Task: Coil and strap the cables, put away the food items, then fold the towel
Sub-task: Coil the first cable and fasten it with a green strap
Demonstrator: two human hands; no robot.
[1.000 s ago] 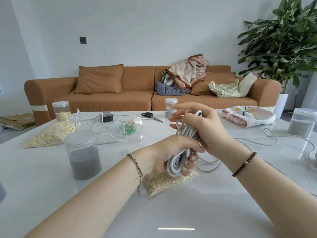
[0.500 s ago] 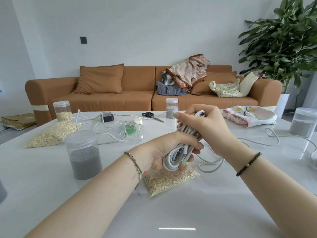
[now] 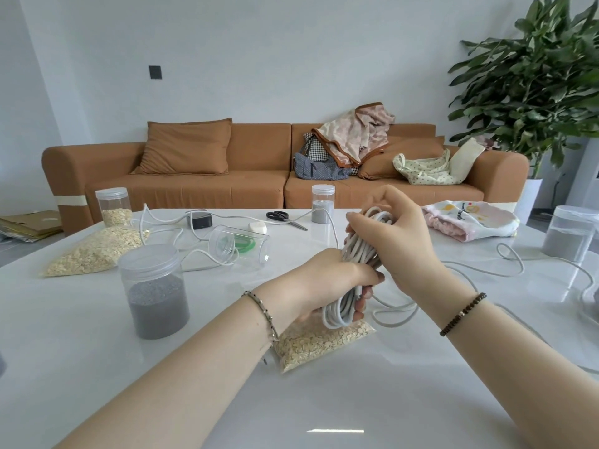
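A white cable coil (image 3: 340,311) stands upright over the table's middle. My left hand (image 3: 327,280) grips its lower half, and my right hand (image 3: 395,241) is wrapped round its upper loops. The loose end of the cable (image 3: 509,254) trails right across the white table (image 3: 389,384). Under the coil lies a small bag of oats (image 3: 321,341). A larger bag of oats (image 3: 94,251) lies at the left, and a pink and white towel (image 3: 470,218) is bunched at the back right.
Near left stands a jar of grey grains (image 3: 155,296). Behind it an open jar (image 3: 240,244) lies on its side, with an oat jar (image 3: 113,205), a second white cable (image 3: 201,254), a black adapter (image 3: 201,220), scissors (image 3: 282,217) and a small grey jar (image 3: 322,204) beyond. Another grey jar (image 3: 570,234) is far right.
My right hand has slid down and forward over the top of the coil, closing round the upper loops. My left hand has kept its grip on the lower part.
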